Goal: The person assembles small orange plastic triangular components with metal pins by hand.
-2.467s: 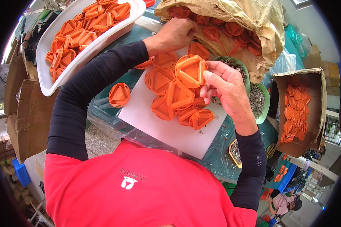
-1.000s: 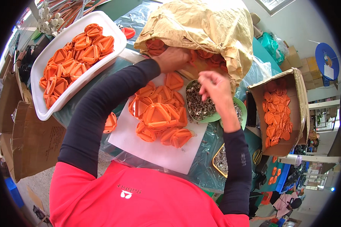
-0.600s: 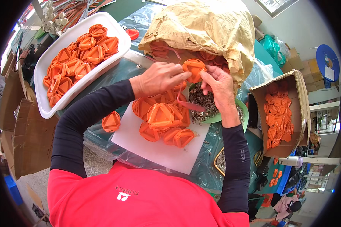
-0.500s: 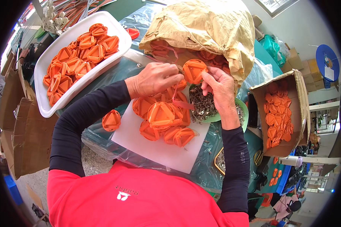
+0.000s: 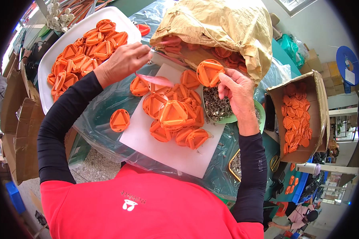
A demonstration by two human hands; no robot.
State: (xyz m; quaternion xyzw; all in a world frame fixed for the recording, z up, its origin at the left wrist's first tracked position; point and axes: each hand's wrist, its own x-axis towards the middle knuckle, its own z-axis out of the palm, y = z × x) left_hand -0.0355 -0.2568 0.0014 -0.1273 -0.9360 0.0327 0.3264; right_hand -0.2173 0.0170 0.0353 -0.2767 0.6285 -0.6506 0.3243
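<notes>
My right hand (image 5: 238, 91) holds a round orange plastic disc (image 5: 210, 72) by its edge, just above a green bowl (image 5: 258, 118) of grey scraps. Off to the left, my left hand (image 5: 123, 62) is closed on a thin pink-handled tool (image 5: 154, 79), near the rim of a white tray (image 5: 56, 59). Between the hands, a pile of orange discs (image 5: 172, 116) with raised triangles lies on a white board (image 5: 163, 149). One single disc (image 5: 119, 120) lies apart on the plastic sheet, left of the board.
The white tray holds several orange discs. An open brown paper bag (image 5: 223, 28) with more orange parts lies at the back. A cardboard box (image 5: 303, 115) of orange parts stands at the right. Cardboard flaps (image 5: 18, 131) stand at the left. A second scrap dish (image 5: 237, 163) sits by my right forearm.
Both hands were together at the disc over the bowl. My left hand has since pulled away to the left with the tool; my right hand keeps the disc.
</notes>
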